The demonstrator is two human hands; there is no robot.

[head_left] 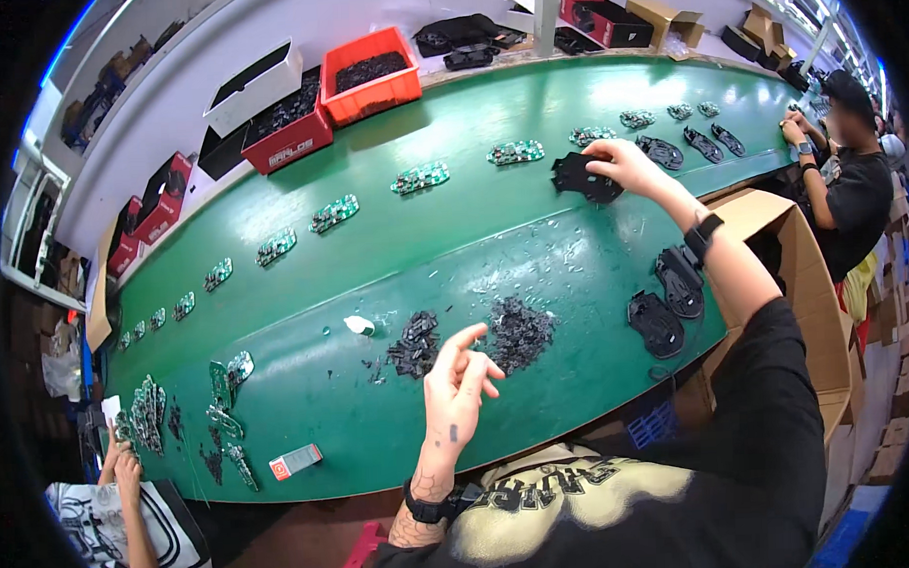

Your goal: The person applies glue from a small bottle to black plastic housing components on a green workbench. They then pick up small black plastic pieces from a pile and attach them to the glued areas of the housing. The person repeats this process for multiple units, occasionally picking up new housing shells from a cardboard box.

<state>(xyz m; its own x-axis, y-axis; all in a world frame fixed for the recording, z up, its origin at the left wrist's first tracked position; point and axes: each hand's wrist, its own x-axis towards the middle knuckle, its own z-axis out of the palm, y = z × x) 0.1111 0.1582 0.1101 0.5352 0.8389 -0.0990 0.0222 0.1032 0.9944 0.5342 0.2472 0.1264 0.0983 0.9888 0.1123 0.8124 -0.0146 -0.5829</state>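
Your right fingers (605, 166) pinch a black part (574, 183), your left fingers (463, 342) curl loosely, empty; three black shells (660, 154) lie near farther boards (637, 119), nearer boards (421, 178) apparently lacking any.

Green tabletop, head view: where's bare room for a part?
Two bare patches: between the small white-and-orange box and the left heap of small black pieces; between the right black heap and the two black oval shells. Crowded: left end, with clustered green circuit boards.
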